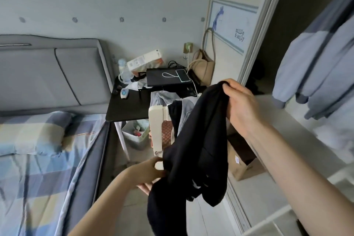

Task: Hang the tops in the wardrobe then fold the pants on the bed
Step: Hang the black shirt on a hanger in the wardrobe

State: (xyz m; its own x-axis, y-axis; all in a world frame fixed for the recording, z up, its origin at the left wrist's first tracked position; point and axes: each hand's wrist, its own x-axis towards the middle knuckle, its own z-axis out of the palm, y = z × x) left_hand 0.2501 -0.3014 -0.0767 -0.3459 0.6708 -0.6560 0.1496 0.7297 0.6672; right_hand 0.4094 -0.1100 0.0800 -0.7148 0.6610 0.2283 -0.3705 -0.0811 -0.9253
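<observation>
**A:** ok so where's the garment at right now?

**B:** Dead centre of the frame. It's a black garment point(193, 151), can't tell if it's a top or pants, hanging in the air in front of the person. The right hand point(242, 102) has its fingers curled over the top edge, bunching the cloth at centre right. The left hand point(148, 175) grips the lower part, at lower centre, fingers partly buried in the folds. So both hands are clamped on it, well apart, one high and one low.

**A:** and behind it?

**B:** Straight behind is a cream chair point(158, 130) with more clothes point(173, 99) draped over the back. The lower end of the garment hangs loose, running down to the bottom edge of the frame.

**A:** how much room to move?

**B:** Tight-ish. There's a strip of pale floor point(138, 214) at the bottom between the bed point(38, 168) on the left and the wardrobe point(254, 30) on the right. The bed's edge runs diagonally from centre left down to the bottom. The wardrobe's sliding door frame runs down the right side, and the opening is at far right, with blue tops point(321, 67) already hanging in there above a white shelf point(283, 119).

**A:** anything else crowding?

**B:** A black desk point(122, 109) at centre, just past the bed's head end, piled with stuff, phone point(183, 75) on top. A bin point(135, 136) sits under it, and a cardboard box point(242, 166) is on the floor by the wardrobe track.
</observation>
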